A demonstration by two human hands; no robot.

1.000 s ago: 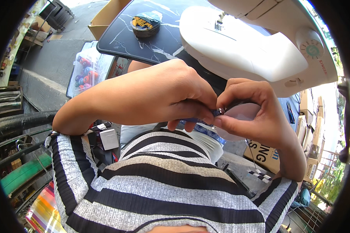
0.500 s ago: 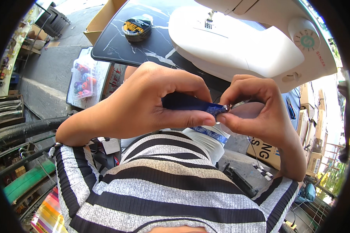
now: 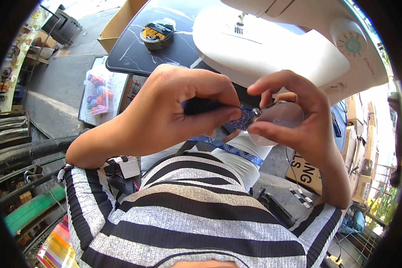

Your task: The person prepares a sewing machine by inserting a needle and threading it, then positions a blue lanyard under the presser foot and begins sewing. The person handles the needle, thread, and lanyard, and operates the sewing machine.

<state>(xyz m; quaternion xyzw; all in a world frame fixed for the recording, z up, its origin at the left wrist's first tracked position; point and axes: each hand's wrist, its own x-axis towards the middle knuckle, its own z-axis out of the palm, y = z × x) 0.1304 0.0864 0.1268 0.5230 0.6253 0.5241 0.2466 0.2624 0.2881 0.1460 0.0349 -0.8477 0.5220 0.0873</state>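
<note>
My left hand (image 3: 187,107) pinches a narrow blue fabric strap (image 3: 244,119) with a white geometric pattern between thumb and forefinger. Its short end meets a small metal piece on what looks like a pair of glasses with tinted round lenses (image 3: 283,115). My right hand (image 3: 299,107) supports the glasses by one lens, thumb below and other fingers behind, its forefinger lifted off. Dark blue material shows inside the curl of my left hand. More blue patterned band (image 3: 230,149) hangs below, over my lap. The strap's exact join is too small to make out.
Ahead, a white sewing machine (image 3: 272,53) stands on a black marbled table (image 3: 129,49), beside a stack of round tins (image 3: 157,35). A clear box of coloured thread spools (image 3: 98,91) sits at left. Cardboard boxes (image 3: 306,172) stand at right; metal racks (image 3: 31,169) at far left.
My right forefinger has lifted away from the metal piece and the fingers have spread, baring more of the lenses. My left hand has drawn back slightly left, showing more patterned strap.
</note>
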